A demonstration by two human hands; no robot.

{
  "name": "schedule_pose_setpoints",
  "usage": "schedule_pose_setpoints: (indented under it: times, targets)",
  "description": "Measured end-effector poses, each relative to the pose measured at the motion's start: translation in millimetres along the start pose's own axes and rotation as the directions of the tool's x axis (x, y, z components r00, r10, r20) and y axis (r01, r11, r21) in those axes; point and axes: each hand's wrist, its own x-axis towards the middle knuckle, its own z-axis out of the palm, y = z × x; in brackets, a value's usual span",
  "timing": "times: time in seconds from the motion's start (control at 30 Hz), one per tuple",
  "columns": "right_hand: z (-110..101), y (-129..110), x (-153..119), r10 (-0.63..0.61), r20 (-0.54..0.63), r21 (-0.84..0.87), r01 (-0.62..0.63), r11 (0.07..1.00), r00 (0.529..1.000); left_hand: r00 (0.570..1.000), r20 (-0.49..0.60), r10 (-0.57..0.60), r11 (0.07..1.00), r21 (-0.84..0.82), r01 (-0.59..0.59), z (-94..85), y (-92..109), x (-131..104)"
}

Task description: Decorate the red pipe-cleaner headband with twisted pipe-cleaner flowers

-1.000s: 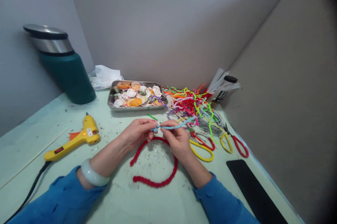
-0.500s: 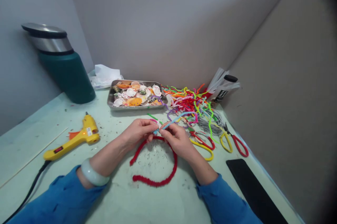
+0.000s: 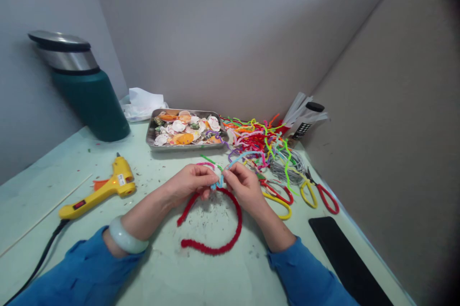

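A light blue pipe cleaner (image 3: 243, 155) runs between my hands and arcs up and away to the right. My left hand (image 3: 192, 181) is closed in a pinch on its short bent end. Close beside, my right hand (image 3: 242, 184) pinches the same pipe cleaner, thumb against forefinger. Some of the blue piece is hidden by the fingers. Beneath both hands a fuzzy red pipe cleaner (image 3: 240, 229) lies on the table, curved into an open ring. A pink pipe cleaner (image 3: 205, 164) and a green one (image 3: 208, 158) show just behind the fingertips.
A yellow glue gun (image 3: 108, 188) and a thin stick (image 3: 46, 215) lie left, near a green bottle (image 3: 89, 100). Behind stands a metal tray (image 3: 187, 148) of shells. Right are piled pipe cleaners (image 3: 251, 136), grey wire (image 3: 289, 172), scissors (image 3: 326, 198) and a black strip (image 3: 345, 258).
My right hand has shifted slightly right, and the blue pipe cleaner's far part has swung a little left and lower. The blue bend between the fingertips shows more now. The red ring is unmoved.
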Motion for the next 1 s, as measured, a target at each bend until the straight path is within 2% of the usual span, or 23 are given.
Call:
schedule_pose_setpoints:
  times: [0.1, 0.33, 0.63, 0.87, 1.0]
  targets:
    - [1.8, -1.2, -1.6, -0.009, 0.017, -0.047, 0.01, 0.999, 1.0, 0.999, 0.041, -0.005, 1.0, 0.027, 0.004, 0.8, 1.4, -1.3]
    - [2.1, -2.8, -2.0, -0.036, 0.008, -0.063, 0.037, 0.997, 0.999, 0.999, 0.031, -0.015, 1.0, 0.011, 0.014, 1.1, 2.3, -1.7]
    - [6.4, -2.8, -3.0, -0.185, 0.013, -0.131, 0.186, 0.974, 0.983, 0.999, 0.03, -0.01, 1.0, 0.002, 0.01, 4.9, 5.0, -4.1]
    - [8.0, -1.6, 0.4, -0.214, -0.021, -0.087, 0.212, 0.973, 0.977, 0.999, 0.025, -0.041, 0.998, -0.038, 0.042, 2.9, 1.4, -2.0]
    - [9.6, 1.3, -0.2, -0.146, -0.003, 0.02, 0.146, 0.989, 0.989, 0.999, 0.025, -0.029, 0.999, -0.029, 0.03, 2.5, 2.0, -2.2]
